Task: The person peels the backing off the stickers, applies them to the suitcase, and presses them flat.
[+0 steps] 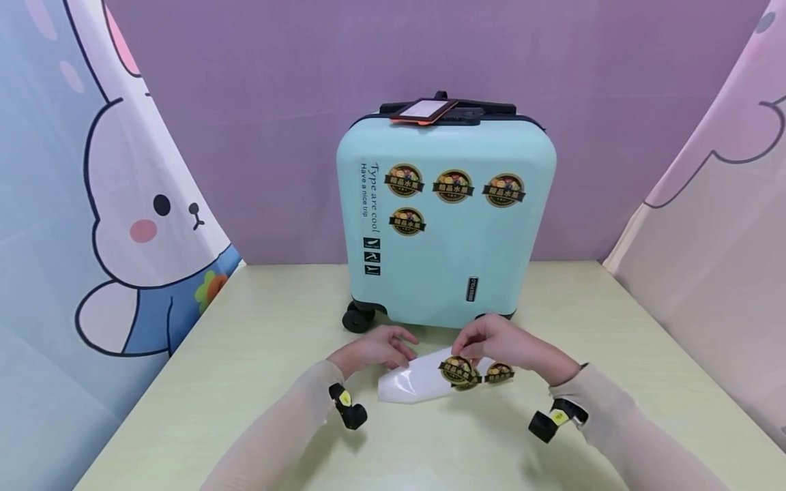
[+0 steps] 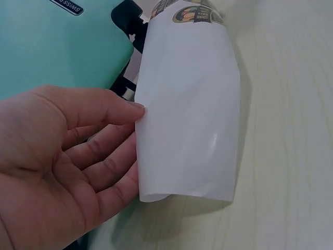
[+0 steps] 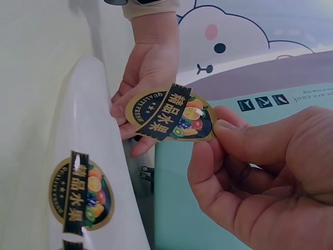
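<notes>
My right hand [image 1: 500,341] pinches a round black-and-gold fruit sticker [image 3: 171,114] by its edge, between thumb and forefinger. The sticker is off the sheet and held over it. A white sticker sheet [image 2: 187,109] lies curved above the table, with more fruit stickers [image 3: 80,192] at its right end. At the sheet's far edge, my left hand [image 1: 377,346] holds it with the thumb on top and the other fingers behind. Just beyond both hands stands a mint-green suitcase [image 1: 454,252], upright, with several of the same stickers [image 1: 453,186] on its front.
The suitcase stands on black wheels [image 1: 358,318] on the pale wooden table [image 1: 282,307]. A tag [image 1: 424,110] lies at its top handle. Behind it hangs a purple backdrop [image 1: 276,136], with a rabbit-print curtain [image 1: 123,191] on the left and another printed curtain [image 1: 724,204] on the right.
</notes>
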Demonstrator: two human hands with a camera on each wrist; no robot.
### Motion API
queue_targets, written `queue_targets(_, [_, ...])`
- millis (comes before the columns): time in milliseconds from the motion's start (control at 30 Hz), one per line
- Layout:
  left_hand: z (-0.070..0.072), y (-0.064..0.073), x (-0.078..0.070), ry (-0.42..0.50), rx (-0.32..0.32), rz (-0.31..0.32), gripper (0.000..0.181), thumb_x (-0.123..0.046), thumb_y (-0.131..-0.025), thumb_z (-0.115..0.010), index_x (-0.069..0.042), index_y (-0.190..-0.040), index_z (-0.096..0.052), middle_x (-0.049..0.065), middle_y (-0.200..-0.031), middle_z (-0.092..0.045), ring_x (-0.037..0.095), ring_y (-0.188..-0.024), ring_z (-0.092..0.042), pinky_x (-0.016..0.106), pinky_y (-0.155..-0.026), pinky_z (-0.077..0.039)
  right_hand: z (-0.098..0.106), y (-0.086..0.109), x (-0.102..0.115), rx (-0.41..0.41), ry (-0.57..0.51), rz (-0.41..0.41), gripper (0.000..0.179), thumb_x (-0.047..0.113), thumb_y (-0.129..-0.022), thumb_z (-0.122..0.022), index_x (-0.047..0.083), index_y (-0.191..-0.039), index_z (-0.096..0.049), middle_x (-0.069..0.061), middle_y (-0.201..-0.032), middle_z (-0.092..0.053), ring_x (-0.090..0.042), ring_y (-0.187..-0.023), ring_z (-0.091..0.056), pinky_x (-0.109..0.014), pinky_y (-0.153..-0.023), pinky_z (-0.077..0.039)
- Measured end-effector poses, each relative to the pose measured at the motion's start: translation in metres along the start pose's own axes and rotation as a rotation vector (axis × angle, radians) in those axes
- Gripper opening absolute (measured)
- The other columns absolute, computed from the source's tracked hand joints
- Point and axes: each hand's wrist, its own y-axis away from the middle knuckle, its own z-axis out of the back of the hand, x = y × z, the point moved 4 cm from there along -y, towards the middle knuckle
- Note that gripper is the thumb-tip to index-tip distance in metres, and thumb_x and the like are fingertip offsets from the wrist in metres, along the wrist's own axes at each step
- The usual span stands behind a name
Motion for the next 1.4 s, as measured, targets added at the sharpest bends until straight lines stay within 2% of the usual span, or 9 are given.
queue_targets(200, [0.001,0.002,-0.002,0.003,-0.026,-0.045,0.054,0.011,-0.080,-0.071,0.006,-0.131,-0.054,0.012,-0.106,-0.071,0.015,-0.083,-0.066,0.024,-0.068,-0.054,0.006,-0.001,0.005,0.010,-0.012,0.003,0.013,-0.004,-0.094,-0.060,-0.005,-0.099,-0.072,-0.010,-0.096,-0.072,-0.022,-0.074,-0.066,-0.032,-0.068,-0.060])
queue_targets(367, [0.003,0.006,-0.005,0.022,-0.036,-0.091,0.052,0.008,-0.082,-0.071,0.008,-0.131,-0.053,0.015,-0.108,-0.071,0.016,-0.086,-0.067,0.026,-0.070,-0.056,0.012,-0.001,0.009,0.012,0.008,0.012,0.014,-0.003,-0.095,-0.060,-0.004,-0.099,-0.072,-0.009,-0.094,-0.072,-0.022,-0.074,-0.065,-0.031,-0.067,-0.059])
queue_targets(600, [0.004,0.007,-0.007,0.063,-0.040,-0.123,0.047,0.009,-0.085,-0.070,0.010,-0.129,-0.054,0.021,-0.110,-0.069,0.024,-0.093,-0.070,0.032,-0.081,-0.059,0.023,0.000,0.020,-0.008,0.042,0.012,0.015,-0.004,-0.095,-0.059,-0.004,-0.100,-0.073,-0.008,-0.093,-0.071,-0.028,-0.076,-0.064,-0.042,-0.071,-0.059])
queue_targets(733, [0.001,0.010,-0.011,0.073,-0.051,-0.132,0.047,0.009,-0.085,-0.070,0.011,-0.129,-0.054,0.024,-0.112,-0.068,0.026,-0.096,-0.070,0.034,-0.084,-0.058,0.029,-0.001,0.020,-0.015,0.019,0.011,0.015,-0.005,-0.094,-0.058,-0.006,-0.101,-0.072,-0.010,-0.093,-0.071,-0.027,-0.078,-0.064,-0.034,-0.070,-0.059])
queue_targets(900, [0.000,0.011,-0.014,0.059,-0.079,-0.153,0.047,0.006,-0.085,-0.071,0.011,-0.129,-0.054,0.022,-0.113,-0.069,0.023,-0.097,-0.069,0.033,-0.085,-0.058,0.035,-0.002,0.020,-0.028,-0.005,0.014,0.016,-0.007,-0.094,-0.057,-0.009,-0.102,-0.070,-0.011,-0.093,-0.071,-0.026,-0.078,-0.065,-0.031,-0.070,-0.060])
queue_targets(1133, [-0.003,0.012,-0.021,0.065,-0.109,-0.204,0.043,0.001,-0.088,-0.070,0.010,-0.127,-0.057,0.018,-0.111,-0.070,0.022,-0.098,-0.068,0.033,-0.085,-0.058,0.040,-0.004,0.021,-0.047,-0.007,0.007,0.016,-0.008,-0.094,-0.056,-0.011,-0.102,-0.069,-0.010,-0.093,-0.070,-0.022,-0.078,-0.066,-0.043,-0.076,-0.060])
queue_targets(1300, [-0.008,0.015,-0.029,0.112,-0.109,-0.246,0.040,0.000,-0.089,-0.067,0.012,-0.126,-0.056,0.019,-0.112,-0.070,0.024,-0.100,-0.068,0.033,-0.089,-0.057,0.044,-0.006,0.023,-0.057,0.002,-0.004,0.016,-0.007,-0.094,-0.055,-0.010,-0.103,-0.069,-0.009,-0.093,-0.070,-0.022,-0.080,-0.066,-0.040,-0.076,-0.060])
queue_targets(1400, [-0.011,0.018,-0.034,0.147,-0.110,-0.254,0.040,-0.001,-0.090,-0.066,0.011,-0.127,-0.056,0.016,-0.112,-0.070,0.023,-0.101,-0.068,0.034,-0.091,-0.056,0.046,-0.008,0.024,-0.065,0.002,-0.009,0.016,-0.008,-0.094,-0.055,-0.010,-0.103,-0.069,-0.009,-0.092,-0.070,-0.022,-0.079,-0.066,-0.034,-0.074,-0.060])
